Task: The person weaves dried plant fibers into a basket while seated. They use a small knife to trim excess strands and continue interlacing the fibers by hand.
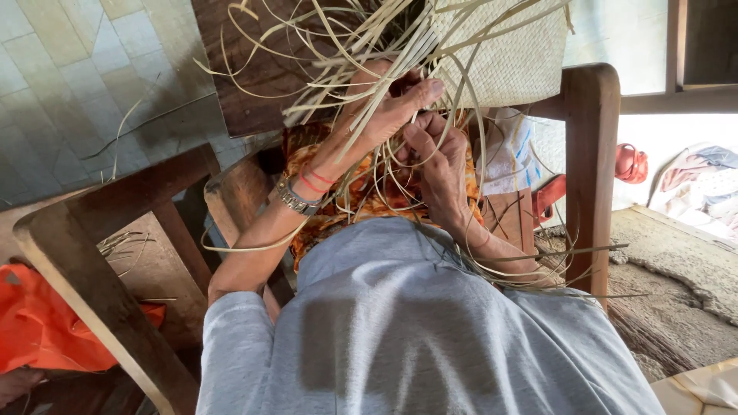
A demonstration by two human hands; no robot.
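Note:
A pale woven mat of flat straw strips lies over my lap, its unwoven loose strips fanning out toward me. My left hand, with a metal watch and red threads at the wrist, pinches several of those strips at the mat's edge. Just right of it, my right hand is closed on other strips below the woven edge, thumb up against the left hand. Both hands sit over an orange patterned cloth on my lap. A grey shirt covers my body below.
Wooden chair arms stand at the left and right. An orange bag lies at lower left. Tiled floor is beyond; a coarse mat, red sandals and folded cloth lie to the right.

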